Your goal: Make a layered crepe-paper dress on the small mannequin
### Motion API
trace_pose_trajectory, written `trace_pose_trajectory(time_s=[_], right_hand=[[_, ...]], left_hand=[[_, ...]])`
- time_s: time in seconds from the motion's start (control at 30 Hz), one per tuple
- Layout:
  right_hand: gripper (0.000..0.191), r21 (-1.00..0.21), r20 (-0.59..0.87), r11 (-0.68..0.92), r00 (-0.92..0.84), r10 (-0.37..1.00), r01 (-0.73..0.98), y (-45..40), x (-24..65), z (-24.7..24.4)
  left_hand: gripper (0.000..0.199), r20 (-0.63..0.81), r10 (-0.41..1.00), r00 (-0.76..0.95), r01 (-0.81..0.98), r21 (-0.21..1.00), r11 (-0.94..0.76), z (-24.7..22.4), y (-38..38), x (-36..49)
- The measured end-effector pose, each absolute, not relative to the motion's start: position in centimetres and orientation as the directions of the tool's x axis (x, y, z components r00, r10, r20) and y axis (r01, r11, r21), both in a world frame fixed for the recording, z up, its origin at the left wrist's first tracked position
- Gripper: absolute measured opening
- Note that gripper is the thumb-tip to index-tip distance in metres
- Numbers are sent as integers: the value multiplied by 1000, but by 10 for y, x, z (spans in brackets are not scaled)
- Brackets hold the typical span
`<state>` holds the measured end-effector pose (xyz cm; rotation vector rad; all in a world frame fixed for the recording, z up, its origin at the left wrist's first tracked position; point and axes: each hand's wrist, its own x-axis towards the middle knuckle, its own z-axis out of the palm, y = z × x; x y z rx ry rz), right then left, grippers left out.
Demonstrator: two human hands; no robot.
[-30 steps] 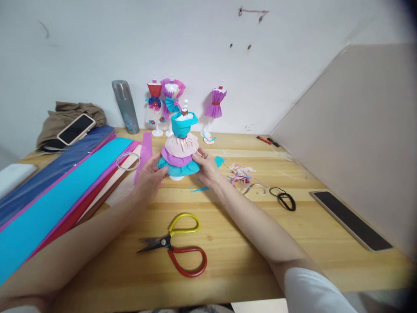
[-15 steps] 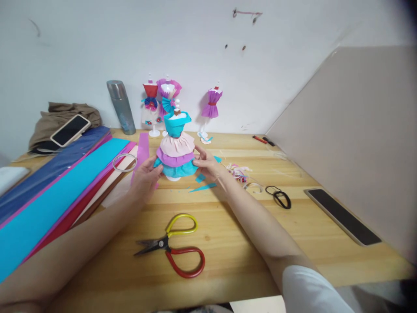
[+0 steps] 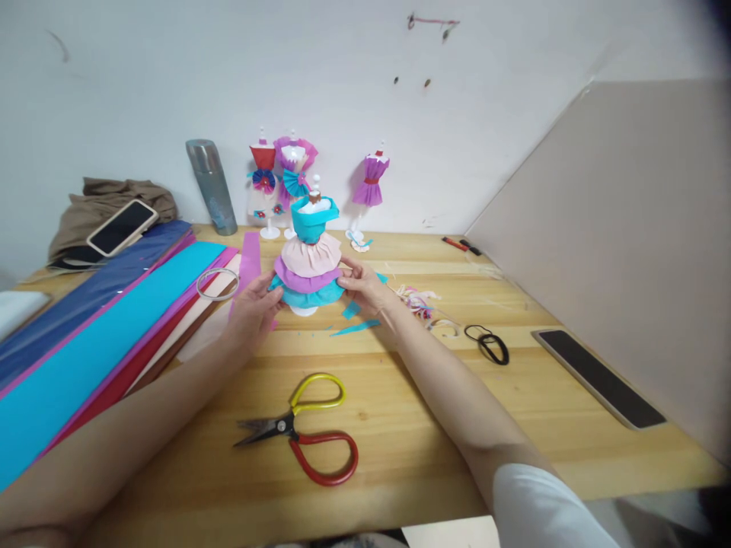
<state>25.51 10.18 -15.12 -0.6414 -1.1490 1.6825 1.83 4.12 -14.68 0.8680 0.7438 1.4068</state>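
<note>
A small dress form stands on its white base (image 3: 304, 310), wearing a paper dress (image 3: 311, 255) with a turquoise bodice and a skirt in pale pink, purple and turquoise tiers. My left hand (image 3: 260, 304) pinches the turquoise hem at the skirt's left side, thumb on the front. At the right edge of that hem, my right hand (image 3: 364, 285) grips the paper between thumb and fingers. The form leans slightly to the right. Scissors (image 3: 282, 426) with one yellow and one red handle lie spread on the table in front of it.
Long crepe paper sheets (image 3: 126, 335) fill the left, with a roll of clear tape (image 3: 218, 284) on them. Several dressed forms (image 3: 371, 183) and a flask (image 3: 211, 186) stand at the wall. Paper scraps (image 3: 416, 301), black hair ties (image 3: 489, 346) and a phone (image 3: 599, 378) lie to the right.
The upper part of the dress form has tilted a little to the right. Both hands keep their hold on the hem in nearly the same place.
</note>
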Motion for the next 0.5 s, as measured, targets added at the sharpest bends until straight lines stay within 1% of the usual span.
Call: trace_pose_trajectory(time_s=[0.13,0.33,0.5], right_hand=[[52,-881,98,-85,-355,930,-465,99,255,-149],[47,-861,133,-63,-343,930,-505,97,252,-147],[43,-847,126,-76,-337,933,-526,100,252,-152]], left_hand=[[55,65,996,56,-518,855,-27,-144,39,19],[44,51,996,69,-525,851,-8,-145,40,17],[45,62,994,93,-532,847,-3,-145,39,17]])
